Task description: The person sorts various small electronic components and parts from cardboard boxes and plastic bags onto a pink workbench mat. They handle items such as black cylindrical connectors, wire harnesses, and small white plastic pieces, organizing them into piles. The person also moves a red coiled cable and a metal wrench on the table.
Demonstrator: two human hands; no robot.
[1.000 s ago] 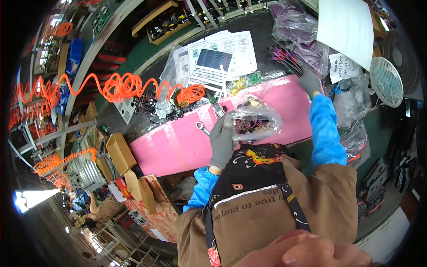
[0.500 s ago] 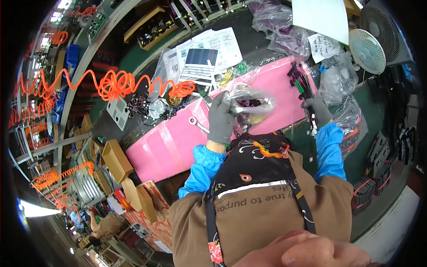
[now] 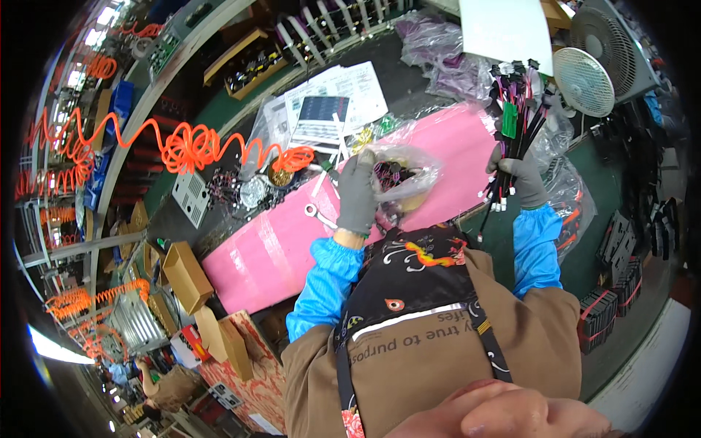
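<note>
My left hand, in a grey glove, grips the rim of a clear plastic bag over the pink sheet. Dark and purple wires show inside the bag's mouth. Off to the right, my right hand, gloved too, is closed round a bundle of cables. The bundle stands roughly upright, with black connectors at its far end, small white plugs at its near end and a green band about its middle. Beside my left wrist lies a ring-ended wrench on the pink sheet.
An orange coiled air hose hangs at the left. Behind the sheet lie printed papers and purplish plastic bags. A fan stands at the far right. Cardboard boxes are at the left, near another person.
My right hand has turned the cable bundle more upright, bringing its black connectors up and fanning them out. The bag's mouth has opened wider, showing more wires. The whole view has shifted slightly.
</note>
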